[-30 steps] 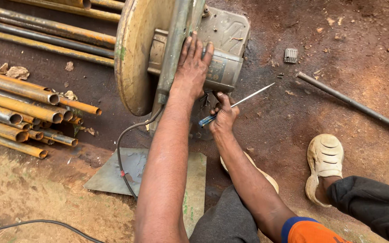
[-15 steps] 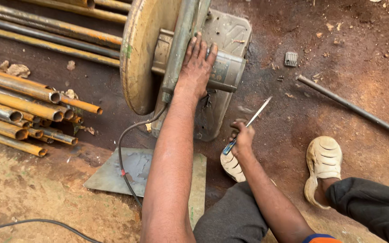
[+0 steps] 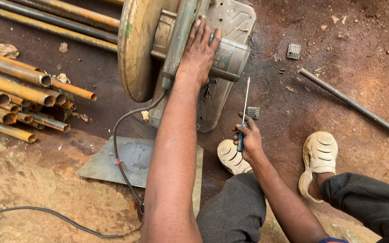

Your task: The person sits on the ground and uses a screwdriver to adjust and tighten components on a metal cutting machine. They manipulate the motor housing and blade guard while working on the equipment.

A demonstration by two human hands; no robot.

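A grey chop saw [image 3: 228, 54] with a large yellowish blade guard [image 3: 136, 47] stands on the dirt in front of me. My left hand [image 3: 199, 49] rests flat on the saw's motor housing and handle bar, fingers spread. Lower down, my right hand [image 3: 247, 140] grips a screwdriver [image 3: 244, 110] with a blue handle. Its metal shaft points up toward the saw's base. A black power cable [image 3: 122, 148] runs from the saw down past my left arm.
Rusty yellow pipes [image 3: 19, 96] lie stacked at the left, with longer ones along the top. A flat metal sheet [image 3: 122, 162] lies under my left arm. A dark rod [image 3: 352, 105] lies at the right. My feet wear pale sandals [image 3: 318, 159]. A small grey part [image 3: 293, 51] sits near the saw.
My right hand has pulled the screwdriver back from the saw toward my knee and turned its shaft upright. My left hand stays on the saw.
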